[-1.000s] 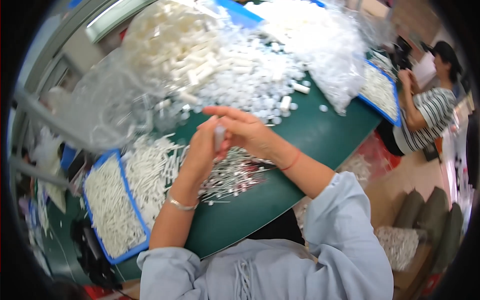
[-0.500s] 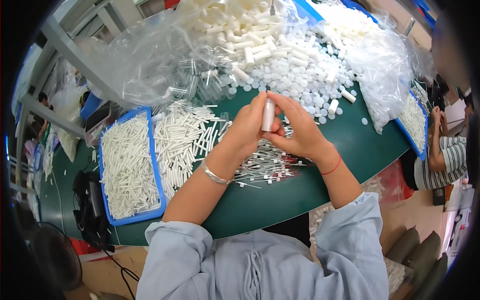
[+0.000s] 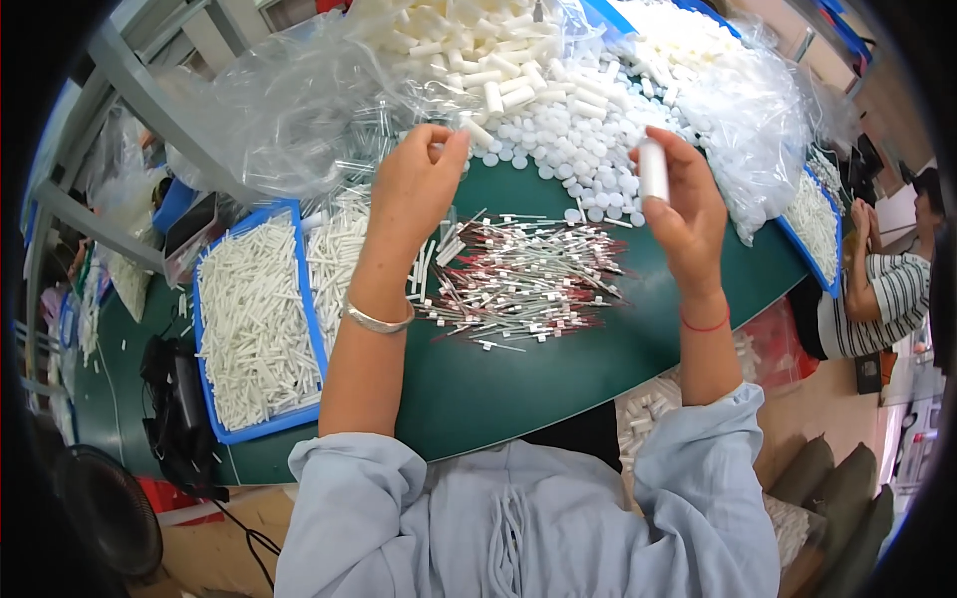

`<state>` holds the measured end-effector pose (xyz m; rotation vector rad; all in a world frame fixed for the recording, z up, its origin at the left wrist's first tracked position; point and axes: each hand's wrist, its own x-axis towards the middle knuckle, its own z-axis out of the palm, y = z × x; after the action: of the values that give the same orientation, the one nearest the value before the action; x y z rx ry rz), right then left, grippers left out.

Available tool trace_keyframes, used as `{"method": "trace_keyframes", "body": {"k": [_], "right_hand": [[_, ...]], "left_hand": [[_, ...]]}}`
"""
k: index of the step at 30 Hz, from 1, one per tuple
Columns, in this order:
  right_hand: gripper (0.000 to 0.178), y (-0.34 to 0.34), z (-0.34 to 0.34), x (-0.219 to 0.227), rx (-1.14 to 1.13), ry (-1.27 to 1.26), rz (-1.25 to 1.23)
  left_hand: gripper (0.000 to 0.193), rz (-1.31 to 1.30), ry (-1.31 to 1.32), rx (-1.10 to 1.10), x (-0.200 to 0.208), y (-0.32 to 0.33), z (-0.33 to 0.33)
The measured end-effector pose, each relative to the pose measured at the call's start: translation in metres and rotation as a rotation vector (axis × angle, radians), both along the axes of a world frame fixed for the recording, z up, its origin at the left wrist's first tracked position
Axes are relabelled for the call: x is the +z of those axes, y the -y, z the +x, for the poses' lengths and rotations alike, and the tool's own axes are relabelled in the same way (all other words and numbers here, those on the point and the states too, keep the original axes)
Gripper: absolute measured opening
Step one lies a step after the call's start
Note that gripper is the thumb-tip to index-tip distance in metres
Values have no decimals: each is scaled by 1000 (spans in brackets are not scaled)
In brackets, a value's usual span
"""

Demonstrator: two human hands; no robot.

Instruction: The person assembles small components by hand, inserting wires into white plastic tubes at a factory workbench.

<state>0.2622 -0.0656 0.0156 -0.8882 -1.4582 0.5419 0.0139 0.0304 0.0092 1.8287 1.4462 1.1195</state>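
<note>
My right hand (image 3: 690, 214) holds a white cylindrical tube (image 3: 653, 171) nearly upright, its fingers and thumb wrapped round it. To the left, my left hand (image 3: 419, 184) is raised with its fingers curled together beside a pile of clear tubes (image 3: 371, 140). Whatever it may hold is hidden from view. A loose white cylinder (image 3: 477, 132) lies by its fingertips. Between the two hands, a heap of thin sticks with white tips and some red parts (image 3: 543, 279) is spread on the green table (image 3: 478, 389). Small translucent white discs (image 3: 568, 149) lie beyond them.
A blue tray (image 3: 311, 299) of short white sticks stands at the left. White cylinders (image 3: 488, 60) are piled at the back. Plastic bags (image 3: 753, 130) sit at the right, near another blue tray (image 3: 812, 261). A person in a striped shirt (image 3: 882, 289) sits further right.
My hands have moved apart from round the tube. The right one has carried it to the right, while the left one has gone left and further out, uncovering the stick heap.
</note>
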Motion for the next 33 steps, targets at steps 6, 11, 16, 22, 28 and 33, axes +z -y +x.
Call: {"method": "trace_keyframes", "body": {"k": [6, 11, 16, 22, 28, 33], "right_hand": [[75, 118, 38, -23, -50, -93, -295], [69, 247, 55, -93, -77, -305, -670], [57, 340, 82, -196, -247, -222, -1177], [72, 378, 90, -284, -445, 390, -1433], [28, 280, 109, -168, -179, 333, -1086], [12, 131, 43, -24, -124, 543, -433]], "left_hand": [[39, -35, -805, 27, -31, -8, -14], [38, -106, -896, -87, -52, -18, -12], [35, 48, -709, -43, -59, -25, -19], [29, 164, -494, -33, -50, -28, -23], [25, 330, -387, -74, -66, -42, -22], [22, 378, -553, -105, -71, -51, -4]]}}
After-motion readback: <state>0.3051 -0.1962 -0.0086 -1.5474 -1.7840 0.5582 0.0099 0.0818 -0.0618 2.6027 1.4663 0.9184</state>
